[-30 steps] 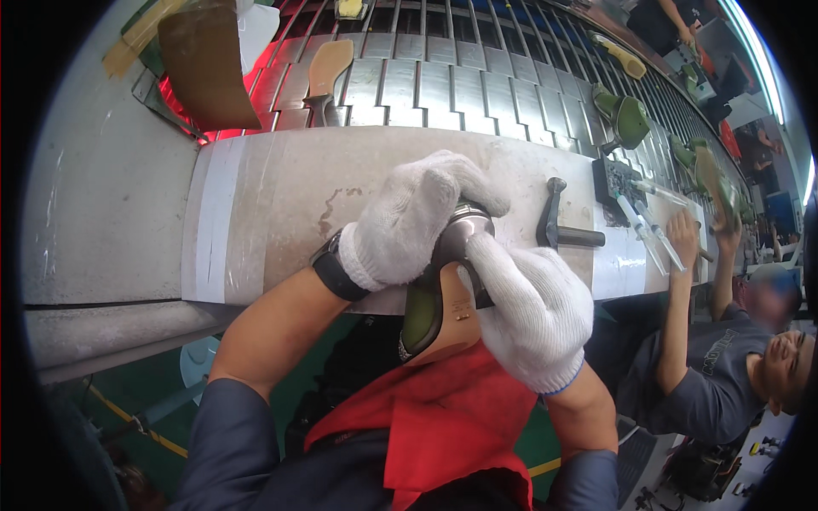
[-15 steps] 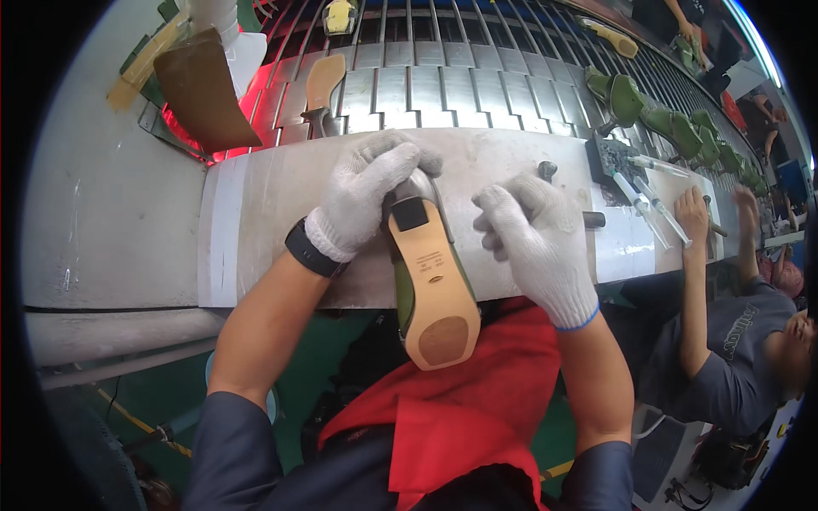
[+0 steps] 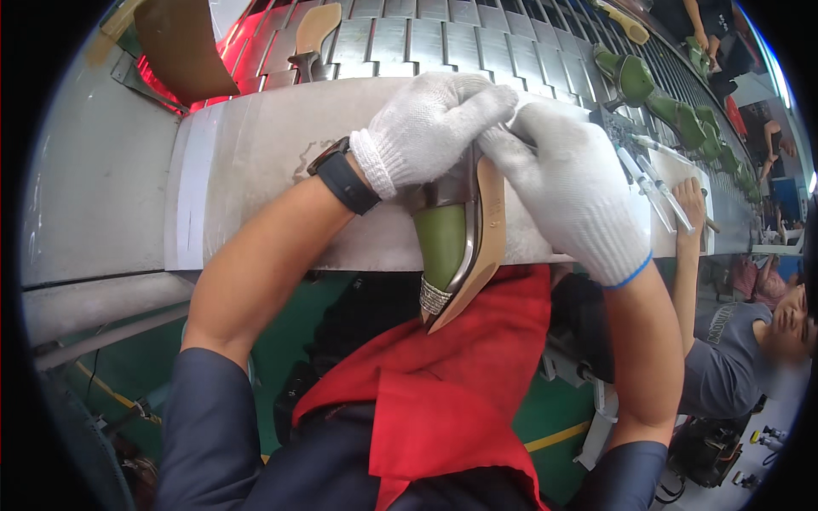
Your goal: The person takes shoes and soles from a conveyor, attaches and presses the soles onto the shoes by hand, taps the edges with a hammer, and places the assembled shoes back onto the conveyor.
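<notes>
At centre, over the near edge of the table (image 3: 256, 170): green shoe (image 3: 447, 247), held on its side between both gloved hands. Upper smooth, olive green, matt; sole flat, tan, leather-like, with a thin edge, narrowing to a point; metallic grey band between upper and sole; small sparkling, bead-textured trim at the toe. Long axis roughly vertical in the head view, slightly slanted: pointed toe toward the person and the red apron (image 3: 460, 383), heel end away, hidden under the gloves. Sole facing the person's right, upper facing left.

Left hand (image 3: 430, 128): white knitted cotton glove, coarse ribbed cuff, fingers clenched over the heel end of the shoe. Black wristwatch (image 3: 345, 180) with a broad smooth strap just behind the cuff. Right hand (image 3: 571, 187): like glove with a blue hem, fingers curled onto the same heel end, touching the left glove; whether they clamp the shoe or only press on it, cannot tell.

Table: pale grey, worn, smooth sheet surface with dull stains. Beyond it: conveyor (image 3: 426, 38) of ribbed metal slats, carrying a tan sole (image 3: 317, 30) and, to the right, a row of green shoes (image 3: 635, 77). At far right: another person's arm (image 3: 686, 247) resting against the table's edge.
</notes>
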A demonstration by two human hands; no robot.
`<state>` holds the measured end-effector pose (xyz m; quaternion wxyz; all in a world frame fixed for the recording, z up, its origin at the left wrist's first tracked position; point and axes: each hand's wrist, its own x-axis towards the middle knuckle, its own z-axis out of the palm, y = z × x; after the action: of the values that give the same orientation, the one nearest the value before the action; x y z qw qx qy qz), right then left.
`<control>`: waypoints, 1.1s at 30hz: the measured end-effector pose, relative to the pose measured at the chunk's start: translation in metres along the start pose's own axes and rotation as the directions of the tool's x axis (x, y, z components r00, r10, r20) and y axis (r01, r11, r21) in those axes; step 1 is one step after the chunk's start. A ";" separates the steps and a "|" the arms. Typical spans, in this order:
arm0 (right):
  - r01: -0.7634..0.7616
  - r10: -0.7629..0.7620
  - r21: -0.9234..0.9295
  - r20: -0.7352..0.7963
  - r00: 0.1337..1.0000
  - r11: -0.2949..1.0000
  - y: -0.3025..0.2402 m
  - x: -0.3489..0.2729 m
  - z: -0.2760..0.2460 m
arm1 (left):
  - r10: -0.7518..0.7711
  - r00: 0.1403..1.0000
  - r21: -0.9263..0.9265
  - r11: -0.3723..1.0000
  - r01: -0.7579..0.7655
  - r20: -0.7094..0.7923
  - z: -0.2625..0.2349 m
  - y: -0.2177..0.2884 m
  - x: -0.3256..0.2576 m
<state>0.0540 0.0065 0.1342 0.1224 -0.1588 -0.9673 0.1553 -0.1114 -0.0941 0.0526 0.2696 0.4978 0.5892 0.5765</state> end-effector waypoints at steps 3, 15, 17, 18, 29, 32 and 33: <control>-0.045 0.043 0.118 0.019 0.999 0.992 0.000 -0.002 0.001 | -0.011 1.000 0.036 0.999 0.012 -0.021 0.004 -0.004 -0.003; -0.238 0.232 0.402 0.064 0.971 0.884 0.028 -0.024 0.030 | 0.035 0.999 0.129 0.991 -0.033 -0.016 0.002 -0.002 0.001; -0.301 0.282 0.562 0.123 0.951 0.771 0.024 -0.031 0.035 | 0.062 0.998 0.169 0.984 -0.060 -0.010 0.002 -0.006 0.003; -0.354 0.321 0.698 0.185 0.929 0.623 0.023 -0.033 0.038 | 0.069 0.997 0.154 0.986 -0.064 -0.031 0.004 -0.008 0.003; -0.405 0.315 0.586 0.254 0.914 0.702 0.029 -0.032 0.037 | 0.026 0.997 0.103 0.994 -0.018 -0.075 0.010 -0.015 0.004; -0.358 0.252 0.621 0.255 0.933 0.698 0.041 -0.039 0.040 | 0.025 0.995 0.161 0.987 -0.009 -0.096 0.009 -0.013 0.003; -0.342 0.244 0.654 0.240 0.940 0.675 0.041 -0.040 0.041 | 0.057 0.993 0.178 0.983 -0.037 -0.108 0.010 -0.015 0.004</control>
<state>0.0905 0.0191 0.0751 0.0811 -0.2447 -0.8081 0.5296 -0.1078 -0.0844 0.0378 0.1775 0.5001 0.6401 0.5557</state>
